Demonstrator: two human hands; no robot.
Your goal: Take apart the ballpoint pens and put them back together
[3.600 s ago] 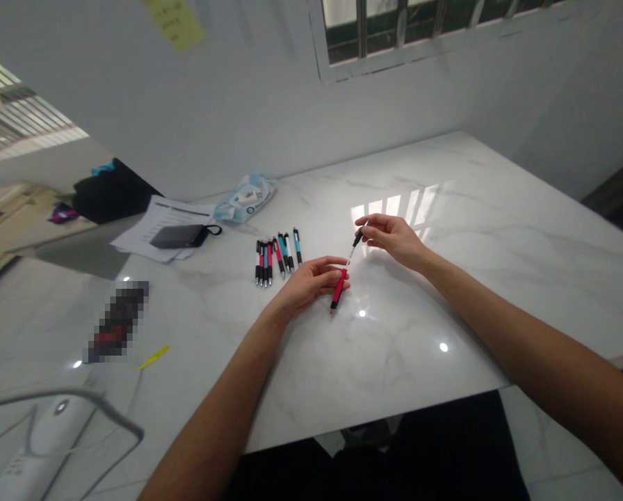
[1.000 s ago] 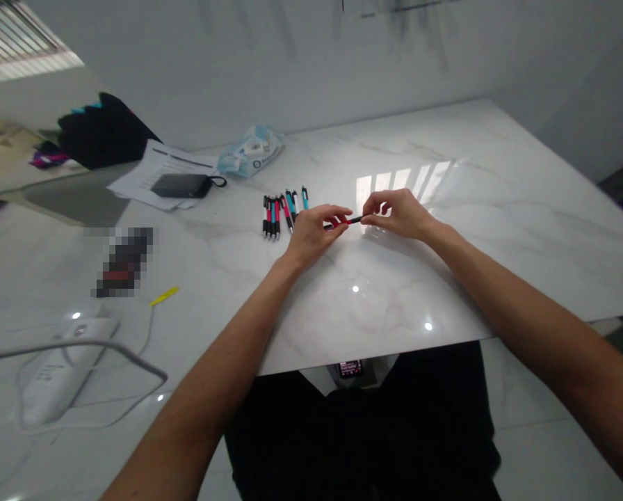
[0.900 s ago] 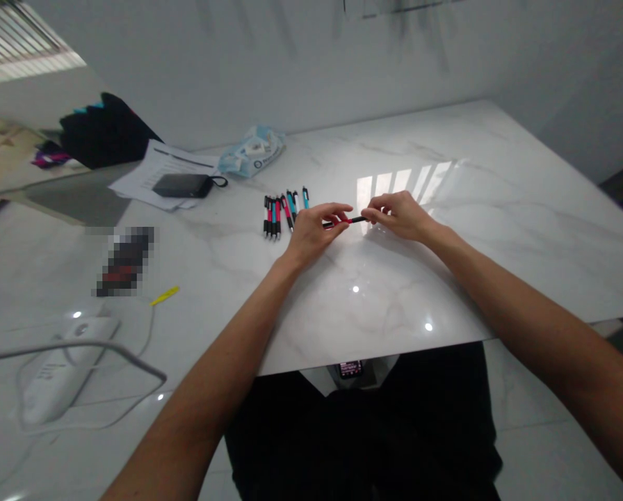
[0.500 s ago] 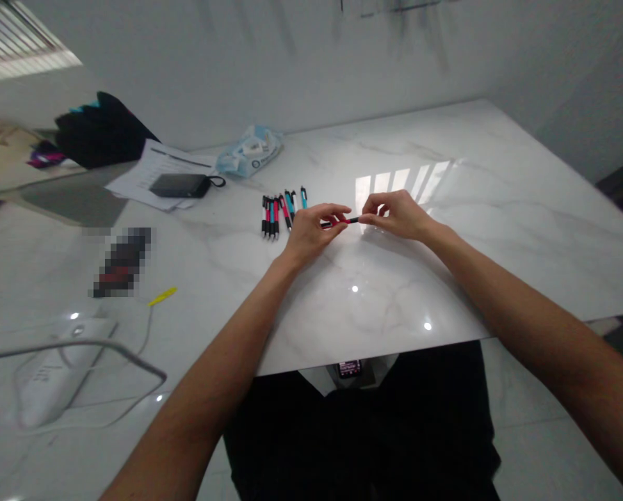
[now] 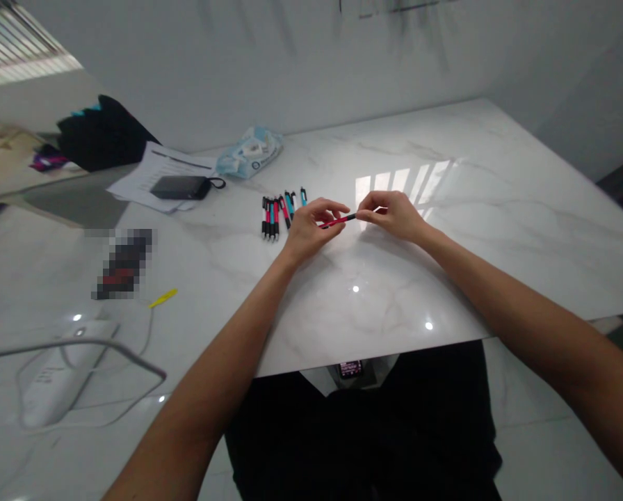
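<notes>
Red-and-black pen (image 5: 337, 222) sat pinched between both my hands, held level just above the marble table (image 5: 499, 229), near its middle. My left hand (image 5: 307, 229) was closed on the red barrel end, thumb & fingers wrapped round it; my right hand (image 5: 392, 214) was closed on the black tip end w/ fingertips only. Looked to me like the joining step, tip section going onto the barrel, prob. nearly seated. Next move, I'd judge, called for keeping both halves in line & a steady grip at each end, no bending. Just left of my left hand lay a row of pens (image 5: 280, 209), red & teal. Further back-left: a wipes pack (image 5: 249, 153), a black pouch (image 5: 181, 186) on papers (image 5: 149, 174). Near-left: a white power strip (image 5: 51, 383), a yellow strip (image 5: 163, 298).
</notes>
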